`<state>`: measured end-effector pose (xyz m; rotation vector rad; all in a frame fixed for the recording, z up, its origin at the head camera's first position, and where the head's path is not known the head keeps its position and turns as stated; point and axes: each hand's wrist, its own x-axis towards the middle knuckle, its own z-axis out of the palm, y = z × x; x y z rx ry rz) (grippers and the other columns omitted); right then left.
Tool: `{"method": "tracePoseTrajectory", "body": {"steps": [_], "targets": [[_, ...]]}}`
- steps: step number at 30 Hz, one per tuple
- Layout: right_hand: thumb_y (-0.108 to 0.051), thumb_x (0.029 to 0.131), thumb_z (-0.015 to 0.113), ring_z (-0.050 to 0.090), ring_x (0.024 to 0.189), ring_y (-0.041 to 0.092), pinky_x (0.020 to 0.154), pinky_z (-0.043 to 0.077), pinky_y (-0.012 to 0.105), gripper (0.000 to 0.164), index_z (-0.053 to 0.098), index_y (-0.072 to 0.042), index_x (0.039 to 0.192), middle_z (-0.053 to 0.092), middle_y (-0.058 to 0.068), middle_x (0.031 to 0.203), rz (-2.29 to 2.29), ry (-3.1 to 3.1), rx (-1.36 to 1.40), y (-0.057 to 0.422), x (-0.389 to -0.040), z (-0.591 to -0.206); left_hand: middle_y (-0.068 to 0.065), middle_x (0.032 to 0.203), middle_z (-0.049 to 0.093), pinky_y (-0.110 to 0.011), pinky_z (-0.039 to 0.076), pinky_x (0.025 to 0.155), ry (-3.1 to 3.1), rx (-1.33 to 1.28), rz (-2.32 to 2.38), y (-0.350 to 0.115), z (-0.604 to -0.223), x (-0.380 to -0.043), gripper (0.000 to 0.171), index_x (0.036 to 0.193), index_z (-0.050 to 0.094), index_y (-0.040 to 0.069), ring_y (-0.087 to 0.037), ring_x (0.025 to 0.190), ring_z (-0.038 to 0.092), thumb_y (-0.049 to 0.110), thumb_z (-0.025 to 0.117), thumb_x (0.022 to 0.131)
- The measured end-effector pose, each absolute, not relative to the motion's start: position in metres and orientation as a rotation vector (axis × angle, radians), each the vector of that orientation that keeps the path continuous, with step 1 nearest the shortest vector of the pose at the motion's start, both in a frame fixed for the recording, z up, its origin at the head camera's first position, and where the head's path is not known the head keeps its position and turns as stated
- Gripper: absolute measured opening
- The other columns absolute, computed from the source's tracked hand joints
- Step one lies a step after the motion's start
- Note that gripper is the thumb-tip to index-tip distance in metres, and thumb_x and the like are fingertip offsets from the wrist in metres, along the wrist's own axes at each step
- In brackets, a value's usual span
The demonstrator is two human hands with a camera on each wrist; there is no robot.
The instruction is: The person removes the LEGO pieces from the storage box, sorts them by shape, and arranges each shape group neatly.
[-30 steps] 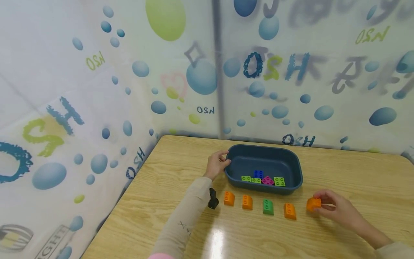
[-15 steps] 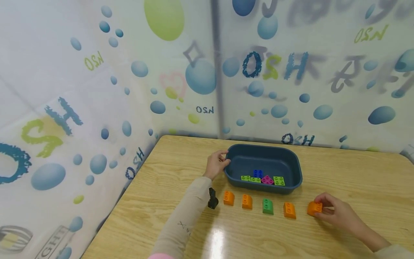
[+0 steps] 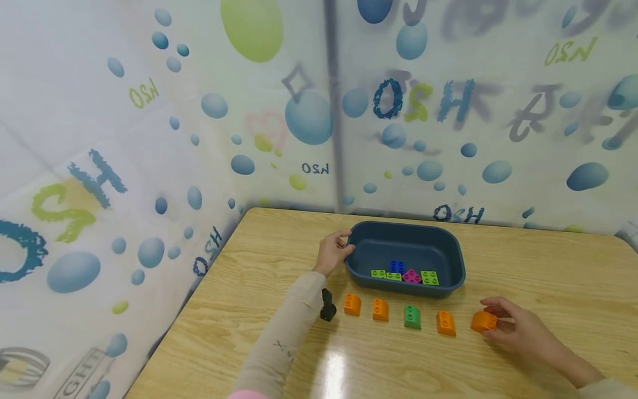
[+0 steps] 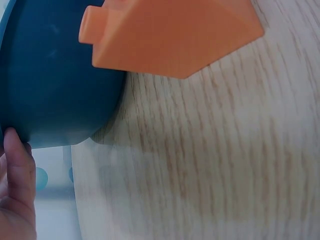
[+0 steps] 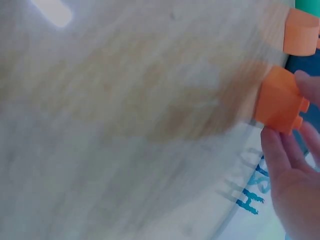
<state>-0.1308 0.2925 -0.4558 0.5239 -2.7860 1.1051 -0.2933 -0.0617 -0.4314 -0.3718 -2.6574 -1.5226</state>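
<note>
My left hand (image 3: 334, 253) holds the left rim of a dark blue plastic tray (image 3: 456, 255), thumb and fingers at its edge. In the left wrist view, fingers (image 4: 20, 167) touch the tray's wall. Near the table's right part, my right hand (image 3: 525, 331) pinches an orange building block (image 3: 483, 322) between thumb and fingers; its studs show in the right wrist view, where the block (image 5: 279, 100) appears tilted. To its left, a row holds an orange block (image 3: 446, 323), a green block (image 3: 412, 317) and two more orange blocks, (image 3: 380, 310) the nearer of them.
Inside the tray along its near side lie a blue block (image 3: 397, 267), a magenta block (image 3: 411, 276) and several lime green blocks (image 3: 430, 277). A black object (image 3: 328, 306) shows beside the left sleeve. Patterned sheeting (image 3: 279, 183) stands behind the wooden table (image 3: 538, 266).
My right hand has come slightly nearer with the orange block and turned it a little. My left hand stays at the tray, and the row of blocks keeps its place.
</note>
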Motion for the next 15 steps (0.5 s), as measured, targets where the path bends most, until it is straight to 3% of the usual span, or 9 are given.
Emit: {"method": "tracePoseTrajectory", "body": {"steps": [3,7,10,15], "targets": [[-0.002,0.067,0.074,0.049,0.082,-0.009,0.062,0.051,0.022,0.042,0.055,0.007,0.102,0.059,0.012,0.096,1.184,-2.753,0.587,0.2965,-0.1326,-0.4568,-0.008,0.069,0.053,-0.023,0.047,0.044,-2.651,-0.380,-1.529,-0.0619,-0.4312,-0.2938,0.034,0.114,0.059,0.003,-0.010,0.046,0.046,0.005,0.063,0.081],[-0.001,0.069,0.073,0.049,0.082,-0.009,0.060,0.051,0.023,0.032,0.057,0.006,0.096,0.058,-0.004,0.093,1.216,-2.736,0.659,0.3003,-0.1334,-0.4582,-0.008,0.070,0.052,-0.024,0.048,0.045,-2.650,-0.381,-1.540,-0.0612,-0.4315,-0.2943,0.034,0.114,0.059,0.003,-0.010,0.047,0.046,0.004,0.063,0.081],[-0.001,0.069,0.072,0.049,0.080,-0.008,0.059,0.051,0.025,0.027,0.059,0.003,0.092,0.058,-0.006,0.090,1.215,-2.746,0.665,0.3005,-0.1332,-0.4584,-0.008,0.070,0.052,-0.025,0.048,0.045,-2.650,-0.384,-1.542,-0.0610,-0.4322,-0.2944,0.034,0.115,0.059,0.003,-0.011,0.046,0.046,0.004,0.063,0.081],[-0.003,0.068,0.074,0.049,0.075,-0.007,0.056,0.050,0.020,0.025,0.059,-0.001,0.088,0.057,-0.005,0.085,1.152,-2.752,0.642,0.2989,-0.1328,-0.4572,-0.007,0.069,0.052,-0.025,0.048,0.045,-2.647,-0.377,-1.542,-0.0617,-0.4325,-0.2938,0.034,0.115,0.059,0.003,-0.011,0.047,0.046,0.005,0.063,0.081]]}}
